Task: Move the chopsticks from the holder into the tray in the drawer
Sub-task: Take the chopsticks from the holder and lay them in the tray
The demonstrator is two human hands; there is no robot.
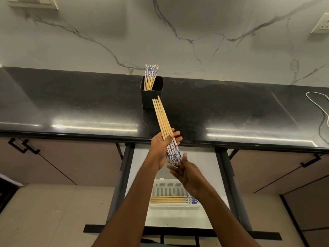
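Observation:
A black square holder (151, 98) stands on the dark counter with several wooden chopsticks (151, 77) upright in it, blue-and-white ends up. My left hand (161, 148) grips a bundle of chopsticks (162, 120) above the counter's front edge, plain tips pointing toward the holder. My right hand (188, 177) is just below the bundle's patterned ends, fingers spread, touching or nearly touching them. Below, the white tray (160, 188) sits in the open drawer (178, 220) with several chopsticks (170, 200) lying sideways in it.
The black counter (71, 107) runs across the view under a marble wall. A white cable (320, 111) lies at the right end. Cabinet doors with black handles (23, 146) flank the drawer. Wall sockets (320, 24) sit upper right.

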